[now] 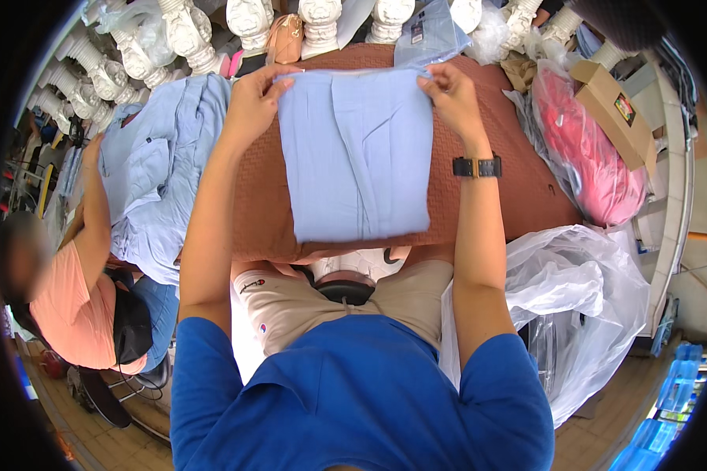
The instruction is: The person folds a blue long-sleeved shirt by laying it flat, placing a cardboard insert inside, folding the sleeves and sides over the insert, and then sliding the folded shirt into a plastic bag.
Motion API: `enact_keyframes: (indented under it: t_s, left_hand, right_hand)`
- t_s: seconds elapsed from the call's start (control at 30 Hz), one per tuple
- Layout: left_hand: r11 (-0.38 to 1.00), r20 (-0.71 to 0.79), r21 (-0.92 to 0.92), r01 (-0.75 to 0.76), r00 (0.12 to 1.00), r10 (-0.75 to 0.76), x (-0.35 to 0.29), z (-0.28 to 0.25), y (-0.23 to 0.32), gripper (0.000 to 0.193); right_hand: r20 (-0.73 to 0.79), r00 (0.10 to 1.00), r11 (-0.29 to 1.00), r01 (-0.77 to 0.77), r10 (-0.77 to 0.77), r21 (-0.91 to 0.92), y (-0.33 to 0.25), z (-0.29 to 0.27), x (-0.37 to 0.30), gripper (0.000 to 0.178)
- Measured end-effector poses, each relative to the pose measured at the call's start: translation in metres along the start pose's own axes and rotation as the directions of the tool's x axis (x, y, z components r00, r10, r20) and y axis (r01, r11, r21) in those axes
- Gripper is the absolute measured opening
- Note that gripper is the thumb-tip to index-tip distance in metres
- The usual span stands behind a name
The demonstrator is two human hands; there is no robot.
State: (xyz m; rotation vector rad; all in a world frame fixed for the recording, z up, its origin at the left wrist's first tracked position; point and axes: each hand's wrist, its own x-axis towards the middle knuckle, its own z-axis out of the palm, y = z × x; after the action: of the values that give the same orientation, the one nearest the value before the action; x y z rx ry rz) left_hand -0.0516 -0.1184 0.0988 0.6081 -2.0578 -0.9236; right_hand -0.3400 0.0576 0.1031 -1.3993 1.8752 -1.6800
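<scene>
A light blue folded garment, perhaps a shirt [361, 157], is held up by its far corners over the brown-covered table [259, 212]. My left hand [261, 98] pinches its far left corner between thumb and fingers. At the far right corner, my right hand [452, 93] grips the cloth the same way. The garment hangs roughly square, with a long fold down its middle, and its near edge reaches toward the table's front edge. Just beyond my right hand lies a flat clear plastic bag [434, 35] with a bluish tint.
Loose blue shirts [161, 157] lie at the left, beside a seated co-worker [75, 306] in an orange top. At right are a bagged pink bundle [585, 149] and a cardboard box [619, 110]. White balusters [188, 35] line the back. A large clear plastic bag [573, 290] hangs at front right.
</scene>
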Motion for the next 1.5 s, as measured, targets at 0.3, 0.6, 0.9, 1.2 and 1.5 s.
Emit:
enact_keyframes:
  t_s: [0.3, 0.6, 0.9, 1.2, 1.5]
  left_hand:
    - [0.923, -0.061, 0.352, 0.157, 0.988, -0.145, -0.029, 0.074, -0.115, 0.040]
    - [0.927, 0.555, 0.052, -0.372, 0.782, 0.283, -0.151, 0.121, 0.015, 0.035]
    - [0.959, 0.479, -0.011, -0.284, 0.840, 0.255, -0.169, 0.117, 0.004, 0.023]
    - [0.993, -0.054, 0.113, 0.024, 0.998, -0.018, -0.228, 0.109, 0.007, 0.010]
    - [0.849, 0.103, 0.280, 0.448, 0.866, -0.490, -0.160, 0.132, -0.006, 0.039]
  right_hand:
    - [0.030, 0.975, 0.909, -0.194, 0.221, -0.369, 0.146, 0.062, -0.010, 0.043]
    - [0.197, 0.890, 0.856, -0.302, 0.410, -0.420, 0.041, 0.037, -0.166, 0.012]
    - [0.353, 0.819, 0.875, -0.331, 0.452, -0.353, 0.051, 0.051, -0.189, 0.016]
    - [0.355, 0.856, 0.906, -0.260, 0.376, -0.333, 0.059, 0.051, -0.200, 0.019]
    - [0.190, 0.831, 0.802, -0.403, 0.522, -0.440, 0.042, 0.069, -0.190, 0.026]
